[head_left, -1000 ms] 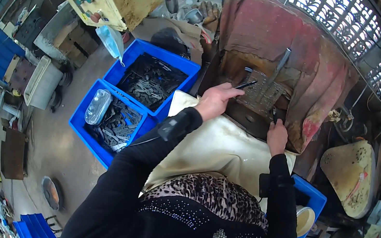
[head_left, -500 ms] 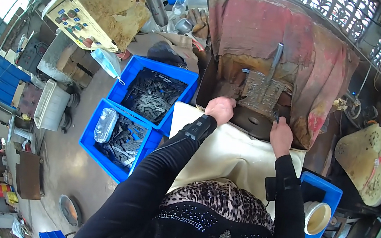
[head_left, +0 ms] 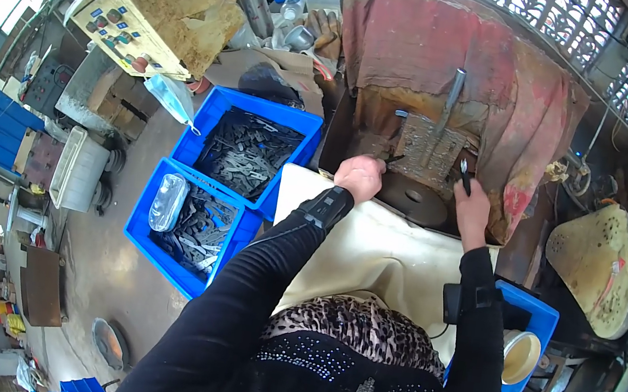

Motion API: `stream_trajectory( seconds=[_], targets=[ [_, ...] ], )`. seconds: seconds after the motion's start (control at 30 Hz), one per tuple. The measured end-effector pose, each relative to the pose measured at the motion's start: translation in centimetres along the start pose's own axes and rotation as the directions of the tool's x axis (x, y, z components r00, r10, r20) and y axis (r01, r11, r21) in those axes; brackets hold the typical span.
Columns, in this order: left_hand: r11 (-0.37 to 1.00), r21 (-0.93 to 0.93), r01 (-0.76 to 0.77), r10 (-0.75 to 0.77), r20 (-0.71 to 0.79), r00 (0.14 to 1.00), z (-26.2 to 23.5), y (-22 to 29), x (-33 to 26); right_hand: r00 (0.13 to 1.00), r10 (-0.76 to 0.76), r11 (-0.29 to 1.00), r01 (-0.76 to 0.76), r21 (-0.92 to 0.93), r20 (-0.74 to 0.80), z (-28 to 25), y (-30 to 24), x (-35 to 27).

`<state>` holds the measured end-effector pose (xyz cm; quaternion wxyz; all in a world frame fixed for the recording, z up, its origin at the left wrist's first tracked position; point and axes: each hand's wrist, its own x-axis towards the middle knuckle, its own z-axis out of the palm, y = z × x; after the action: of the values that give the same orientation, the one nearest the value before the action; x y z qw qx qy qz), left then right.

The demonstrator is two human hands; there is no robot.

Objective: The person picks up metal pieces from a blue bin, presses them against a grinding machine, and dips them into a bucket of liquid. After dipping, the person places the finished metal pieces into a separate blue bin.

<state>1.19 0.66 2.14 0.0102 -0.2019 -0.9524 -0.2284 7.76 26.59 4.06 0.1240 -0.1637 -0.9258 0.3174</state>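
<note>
Nearest the camera, two black-sleeved forearms reach up over a cream cloth [head_left: 371, 244] spread across the lap; the left hand [head_left: 359, 177] is curled into a loose fist at the front edge of a round dark metal disc [head_left: 412, 199], knuckles up, and what its fingers close on is too hidden to tell; a thin dark metal piece [head_left: 393, 159] juts from just above that hand, its long axis slanting up and to the right, toward the machine; the right hand [head_left: 472, 210] sits at the disc's right side, fingers pinched shut around a slim dark tool [head_left: 464, 174] whose long axis runs nearly upright, tip pointing away from the body.

Just beyond both hands stands a worn grey metal block [head_left: 426, 149] with a steel rod [head_left: 448, 107] rising from it, tilted slightly right; a faded red cloth [head_left: 470, 57] drapes the machine behind.

Left of the left hand lie two blue crates [head_left: 304, 126] of dark metal parts, one behind the other; the nearer one also holds a clear plastic bottle [head_left: 168, 202]; farther off stands a yellowish control box [head_left: 160, 6].
</note>
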Motion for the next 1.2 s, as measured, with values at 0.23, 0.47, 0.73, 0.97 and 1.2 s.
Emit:
stream_trajectory(
  seconds=[0.23, 0.47, 0.73, 0.97, 1.2],
  targets=[
    [1.000, -0.002, -0.008, 0.008, -0.002, 1.000, -0.4, 0.3, 0.2, 0.982, -0.074, 0.974, 0.108, 0.201, -0.171, -5.4, -8.3, 7.1],
    [1.000, 0.014, -0.013, 0.013, -0.001, 1.000, -0.3, 0.5, 0.4, 0.947, -0.167, 0.985, 0.172, -0.003, -0.273, -4.4, -12.6, 12.4],
    [0.999, 0.002, -0.042, 0.042, -0.017, 0.999, -0.4, 0.4, -0.2, 0.968, -0.153, 0.984, 0.131, -0.117, -0.200, -2.7, -14.7, 14.1],
    [0.997, -0.026, -0.066, 0.066, -0.017, 0.998, -0.2, 0.2, 0.2, 0.946, -0.252, 0.960, 0.219, -0.173, -0.203, -2.1, -14.1, 15.9],
    [0.994, -0.047, -0.096, 0.090, -0.112, 0.990, 0.9, -0.3, 0.1, 0.951, -0.225, 0.971, 0.200, -0.130, -0.210, -1.5, -14.0, 16.1]
  ],
)
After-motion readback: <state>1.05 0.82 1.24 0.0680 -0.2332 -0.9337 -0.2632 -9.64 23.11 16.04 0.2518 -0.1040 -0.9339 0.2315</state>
